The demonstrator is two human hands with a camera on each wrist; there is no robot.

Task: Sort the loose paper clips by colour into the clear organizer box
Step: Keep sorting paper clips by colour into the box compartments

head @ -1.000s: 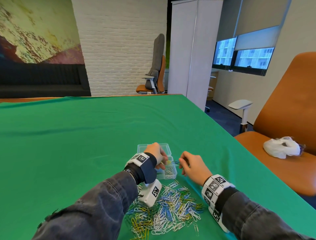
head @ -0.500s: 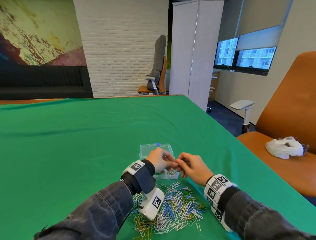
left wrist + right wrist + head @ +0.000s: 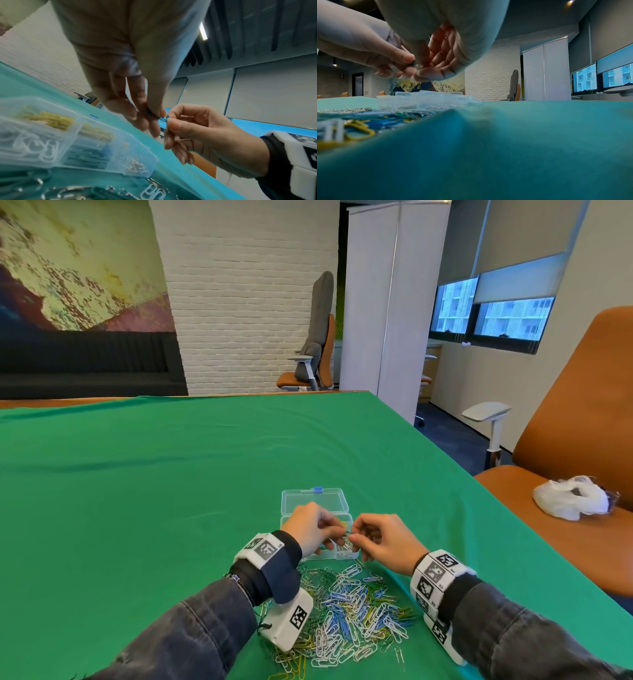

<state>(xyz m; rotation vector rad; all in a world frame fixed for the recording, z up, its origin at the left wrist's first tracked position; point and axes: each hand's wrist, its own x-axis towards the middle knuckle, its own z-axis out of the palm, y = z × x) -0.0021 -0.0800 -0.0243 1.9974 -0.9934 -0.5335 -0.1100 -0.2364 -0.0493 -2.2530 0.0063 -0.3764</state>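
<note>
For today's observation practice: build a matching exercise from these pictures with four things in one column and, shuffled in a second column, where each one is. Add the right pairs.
Things
1. small dark paper clip
2. loose paper clips
3. clear organizer box
4. white plastic bag

Places
A. on the orange chair seat
B. on the green cloth, behind the hands, lid open
C. pinched between the left hand and the right hand
D. heaped on the cloth, near side of the box

Pairs: 1-C, 2-D, 3-B, 4-A

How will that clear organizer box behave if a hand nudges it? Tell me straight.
The clear organizer box looks thin-walled and partly filled, so probably light and apt to slide on the green cloth. Its lid lies open, so a hard shove might spill the sorted clips.
</note>
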